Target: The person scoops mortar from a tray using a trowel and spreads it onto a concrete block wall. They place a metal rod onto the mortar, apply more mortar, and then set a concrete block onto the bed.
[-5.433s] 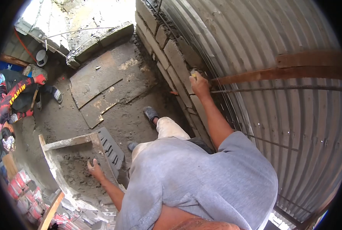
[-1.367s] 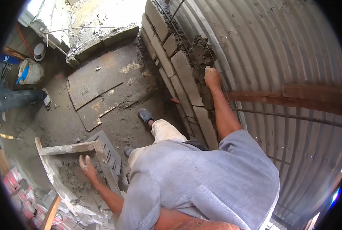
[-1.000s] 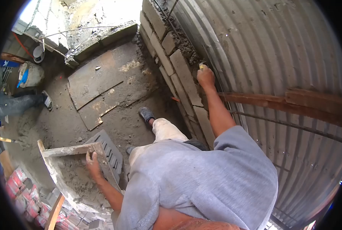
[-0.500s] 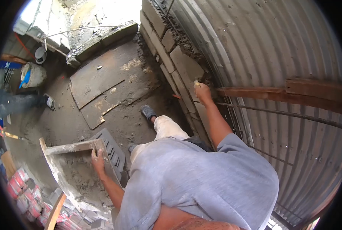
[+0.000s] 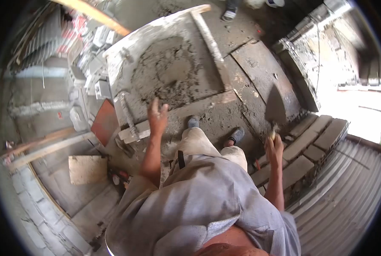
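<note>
My right hand [image 5: 274,149] is closed round the handle of a trowel [image 5: 276,104], its pointed blade turned away from me over the muddy floor. Below and beside that hand runs a low block wall [image 5: 296,171]. My left hand [image 5: 157,117] has its fingers spread and holds nothing. It hovers by the near edge of a wooden mortar box [image 5: 209,47]; whether it touches the edge I cannot tell. Inside the box lies wet grey mortar [image 5: 173,70], heaped unevenly with a smoother patch in the middle.
Corrugated metal sheeting [image 5: 340,192] stands behind the wall on the right. Flat boards [image 5: 258,64] lie on the muddy floor ahead. Another person's sandalled foot [image 5: 229,15] shows at the top. To the left are hollow blocks [image 5: 101,89], a reddish board [image 5: 103,123] and a plywood piece [image 5: 88,170].
My view has swung left, from the wall and sheeting towards the mortar box. My left hand has come off the box rim and spread its fingers. The trowel blade now shows clearly.
</note>
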`<state>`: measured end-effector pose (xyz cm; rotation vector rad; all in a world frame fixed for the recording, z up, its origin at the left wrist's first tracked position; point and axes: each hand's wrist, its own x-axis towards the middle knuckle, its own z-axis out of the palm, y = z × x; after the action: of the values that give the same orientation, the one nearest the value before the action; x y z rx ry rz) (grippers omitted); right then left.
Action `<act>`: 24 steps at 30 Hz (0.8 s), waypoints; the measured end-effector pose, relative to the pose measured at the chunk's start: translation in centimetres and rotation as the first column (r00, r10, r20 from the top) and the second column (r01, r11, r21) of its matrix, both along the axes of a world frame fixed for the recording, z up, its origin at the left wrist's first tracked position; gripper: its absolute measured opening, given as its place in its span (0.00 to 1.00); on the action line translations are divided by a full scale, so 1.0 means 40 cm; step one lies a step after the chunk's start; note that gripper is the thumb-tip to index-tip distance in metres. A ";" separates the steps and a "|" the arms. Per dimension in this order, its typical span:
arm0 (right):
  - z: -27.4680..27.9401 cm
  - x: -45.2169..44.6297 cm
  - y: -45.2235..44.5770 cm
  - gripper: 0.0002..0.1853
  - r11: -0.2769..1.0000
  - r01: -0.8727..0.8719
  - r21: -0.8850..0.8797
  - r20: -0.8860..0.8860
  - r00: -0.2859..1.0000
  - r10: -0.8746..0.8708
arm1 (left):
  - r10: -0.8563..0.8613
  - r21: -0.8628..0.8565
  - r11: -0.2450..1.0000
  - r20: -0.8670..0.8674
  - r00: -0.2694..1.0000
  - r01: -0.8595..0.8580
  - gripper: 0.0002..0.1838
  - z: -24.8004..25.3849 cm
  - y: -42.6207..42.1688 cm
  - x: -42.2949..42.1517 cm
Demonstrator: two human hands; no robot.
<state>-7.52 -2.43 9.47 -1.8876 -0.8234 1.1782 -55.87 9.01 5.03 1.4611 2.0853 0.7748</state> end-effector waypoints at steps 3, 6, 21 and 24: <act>0.003 -0.112 0.303 0.15 0.861 -0.508 0.000 0.470 0.760 0.449 | 0.334 0.152 0.940 -0.238 0.912 -0.305 0.44 -0.077 -0.102 -0.256; 0.013 -0.308 0.515 0.14 0.760 -0.646 -0.064 0.563 0.606 0.562 | 0.553 0.064 0.805 -0.441 0.707 -0.590 0.50 -0.090 -0.194 -0.456; -0.026 -0.773 0.684 0.23 0.127 -0.841 -0.526 0.567 -0.235 0.790 | 0.658 -0.312 0.693 -0.093 0.747 -0.650 0.62 -0.217 -0.281 -0.624; -0.056 -0.744 0.676 0.23 0.286 -0.776 -0.563 0.598 -0.143 0.789 | 0.683 -0.377 0.649 -0.091 0.724 -0.660 0.63 -0.206 -0.287 -0.618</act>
<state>-37.27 24.59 7.24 -1.8094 -2.9347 0.6651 -80.59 -2.45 -3.23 0.4038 2.5655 0.5793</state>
